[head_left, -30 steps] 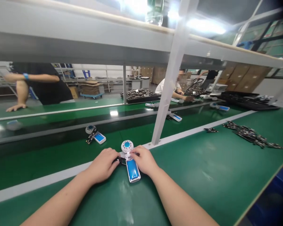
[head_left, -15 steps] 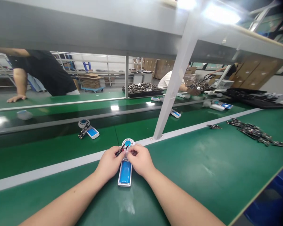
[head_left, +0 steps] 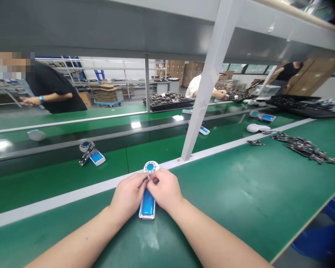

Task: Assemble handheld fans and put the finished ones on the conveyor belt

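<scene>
On the green bench in front of me lies a white handheld-device housing [head_left: 141,213], with a round ringed head [head_left: 151,167] at its far end and a blue battery-like block [head_left: 148,203] in its handle. My left hand [head_left: 128,191] is closed over the left side of the neck, thumb and fingers pinched on a small circuit board that they almost wholly hide. Against it, from the right side, my right hand [head_left: 166,188] pinches at the same neck. What lies between its fingertips is hidden.
Several circuit boards [head_left: 304,147] are piled on the bench at right. A metal post [head_left: 202,85] rises beyond my hands. On the belt lie a similar housing with a board [head_left: 92,152] and a white shell [head_left: 257,128]. Co-workers stand across the line, one in a black shirt [head_left: 54,83].
The dark board in my left hand has dropped from view between my fingers. Parts on the belt at left have shifted left. The black-shirted person has lifted a hand off the bench.
</scene>
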A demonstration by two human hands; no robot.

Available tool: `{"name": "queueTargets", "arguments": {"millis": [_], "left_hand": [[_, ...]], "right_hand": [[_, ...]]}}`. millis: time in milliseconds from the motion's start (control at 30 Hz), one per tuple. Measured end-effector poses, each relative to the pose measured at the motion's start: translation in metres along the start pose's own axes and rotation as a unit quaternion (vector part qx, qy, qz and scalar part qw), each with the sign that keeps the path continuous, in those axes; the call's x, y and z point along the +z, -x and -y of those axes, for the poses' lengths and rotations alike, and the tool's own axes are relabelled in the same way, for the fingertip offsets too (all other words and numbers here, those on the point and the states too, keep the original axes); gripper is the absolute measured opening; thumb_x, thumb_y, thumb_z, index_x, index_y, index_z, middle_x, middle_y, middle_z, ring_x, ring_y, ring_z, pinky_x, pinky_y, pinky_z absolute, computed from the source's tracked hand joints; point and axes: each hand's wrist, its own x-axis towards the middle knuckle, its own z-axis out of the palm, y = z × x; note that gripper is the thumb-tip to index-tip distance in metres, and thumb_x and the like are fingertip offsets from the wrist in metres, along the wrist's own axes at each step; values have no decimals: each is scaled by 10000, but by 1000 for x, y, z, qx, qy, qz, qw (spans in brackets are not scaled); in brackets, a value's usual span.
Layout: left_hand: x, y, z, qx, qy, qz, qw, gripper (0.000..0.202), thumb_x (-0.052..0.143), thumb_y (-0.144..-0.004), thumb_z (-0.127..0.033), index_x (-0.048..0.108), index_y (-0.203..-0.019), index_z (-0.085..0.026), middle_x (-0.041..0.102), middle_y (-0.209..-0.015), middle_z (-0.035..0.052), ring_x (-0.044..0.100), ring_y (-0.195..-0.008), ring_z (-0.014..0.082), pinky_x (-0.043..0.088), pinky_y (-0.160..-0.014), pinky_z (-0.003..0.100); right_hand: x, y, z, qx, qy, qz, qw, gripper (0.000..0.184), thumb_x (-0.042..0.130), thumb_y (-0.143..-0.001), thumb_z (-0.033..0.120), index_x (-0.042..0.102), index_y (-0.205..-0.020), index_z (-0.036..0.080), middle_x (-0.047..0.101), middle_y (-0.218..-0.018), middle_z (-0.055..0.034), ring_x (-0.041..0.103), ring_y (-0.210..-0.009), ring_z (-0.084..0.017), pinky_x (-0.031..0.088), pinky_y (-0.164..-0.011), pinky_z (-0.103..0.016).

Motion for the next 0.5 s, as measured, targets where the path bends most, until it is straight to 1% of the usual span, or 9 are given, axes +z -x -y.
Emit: {"name": "queueTargets", "arguments": {"millis": [133, 300, 400, 500], "left_hand": [[-4, 0, -2, 26, -13, 7, 1000, 311, 456, -945, -261, 681, -1155, -219, 716, -1126, 48, 677, -1004, 201, 545, -904, 326], [-8, 0, -3, 19, 3, 27, 999, 302, 451, -949, -269, 696, -1120, -226, 733, -1017, 42, 685, -893, 183, 552, -810, 294], [-9, -2, 0, 31, 3, 28, 999, 295, 464, -942, -256, 698, -1117, -218, 728, -1033, 46, 677, -913, 185, 542, -820, 294], [-10, -4, 3, 39, -2, 33, 999, 304, 456, -944, -256, 699, -1122, -211, 727, -1010, 48, 672, -901, 179, 539, -818, 287]], "right_hand": [[-1, 0, -1, -38, 10, -4, 999, 105, 578, -743, 138, 582, -651, 190, 611, -724, -13, 566, -730, -162, 416, -688, -264], [0, 0, -2, -82, 36, -4, 996, 116, 548, -773, 135, 575, -676, 192, 614, -752, -24, 564, -767, -173, 423, -722, -274], [2, 1, -3, -114, 52, -7, 992, 139, 522, -808, 143, 563, -683, 190, 608, -757, -31, 551, -765, -176, 423, -726, -281], [2, 1, -4, -135, 60, 3, 989, 168, 488, -848, 151, 575, -708, 182, 618, -783, -49, 552, -773, -183, 429, -746, -289]]}}
